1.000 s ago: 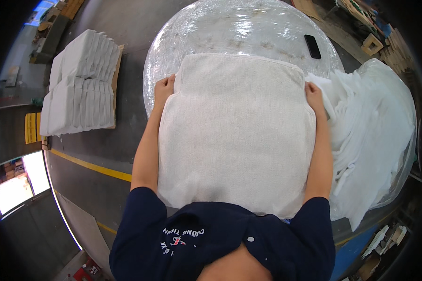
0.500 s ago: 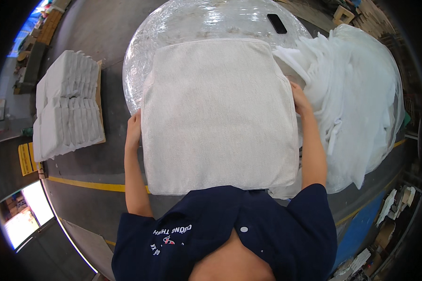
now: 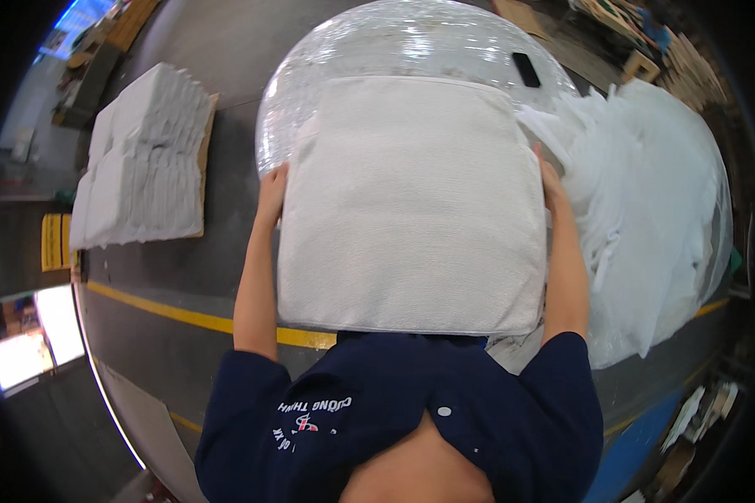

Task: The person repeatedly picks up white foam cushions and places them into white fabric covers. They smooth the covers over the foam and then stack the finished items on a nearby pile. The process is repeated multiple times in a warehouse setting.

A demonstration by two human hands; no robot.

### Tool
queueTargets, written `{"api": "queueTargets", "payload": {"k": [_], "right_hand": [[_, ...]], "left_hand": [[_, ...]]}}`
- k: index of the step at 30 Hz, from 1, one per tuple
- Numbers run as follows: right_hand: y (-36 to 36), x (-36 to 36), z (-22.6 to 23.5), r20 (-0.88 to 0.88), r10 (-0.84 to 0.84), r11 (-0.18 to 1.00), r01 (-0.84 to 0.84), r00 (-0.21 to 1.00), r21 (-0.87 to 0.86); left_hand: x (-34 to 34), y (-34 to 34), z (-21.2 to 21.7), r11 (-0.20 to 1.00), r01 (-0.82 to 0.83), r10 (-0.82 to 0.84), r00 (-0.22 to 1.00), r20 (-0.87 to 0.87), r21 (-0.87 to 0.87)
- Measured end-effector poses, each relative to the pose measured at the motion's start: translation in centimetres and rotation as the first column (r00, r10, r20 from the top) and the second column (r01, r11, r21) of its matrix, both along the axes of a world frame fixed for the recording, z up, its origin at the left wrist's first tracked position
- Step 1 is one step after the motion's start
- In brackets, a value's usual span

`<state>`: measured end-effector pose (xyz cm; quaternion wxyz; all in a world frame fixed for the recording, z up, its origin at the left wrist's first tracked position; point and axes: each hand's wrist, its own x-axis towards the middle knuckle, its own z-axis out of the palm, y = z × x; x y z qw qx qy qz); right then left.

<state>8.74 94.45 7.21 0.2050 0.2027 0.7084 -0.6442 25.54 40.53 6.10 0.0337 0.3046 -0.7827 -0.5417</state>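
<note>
A large, roughly square white cushion [image 3: 415,210] with a piped edge lies in front of me, its near edge against my navy shirt. My left hand [image 3: 274,191] grips its left side, the fingers partly hidden behind the edge. On the opposite side, my right hand [image 3: 549,180] holds the right edge, and most of its fingers are out of sight. Beneath the cushion's far part is a round table [image 3: 352,46] covered in clear plastic film.
A black phone [image 3: 526,70] lies on the table's far right. Beside it, a big heap of thin white sheets or bags [image 3: 646,226] bulges on the right. Stacked white cushions [image 3: 147,159] stand at the left, and a yellow floor line [image 3: 184,316] runs nearby.
My hands and the cushion have shifted slightly; both hands sit a little higher along its sides. The near edge has risen away from my lap. The whole view has turned slightly.
</note>
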Motion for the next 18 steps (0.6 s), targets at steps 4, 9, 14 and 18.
{"api": "queueTargets", "payload": {"k": [4,9,14,18], "right_hand": [[-0.7,-1.6,0.0,-0.177,0.131,0.991,-0.13,0.976,0.018],[1.2,-5.2,-2.2,-0.145,0.226,0.97,-0.21,0.963,0.118],[-1.5,-3.0,-3.5,0.026,0.287,0.954,-0.288,0.958,0.082],[1.9,0.1,-1.9,-0.119,0.187,0.953,-0.151,0.975,0.262]], "left_hand": [[-6.6,-0.9,1.4,0.989,0.004,-0.001,1.0,-0.021,0.149],[-10.0,-1.3,-3.0,0.97,0.081,-0.114,0.984,-0.134,-0.228],[-9.9,-2.6,-2.5,0.946,0.241,-0.235,0.971,0.054,-0.216],[-8.6,0.6,-1.4,0.928,0.197,-0.177,0.98,0.09,-0.316]]}}
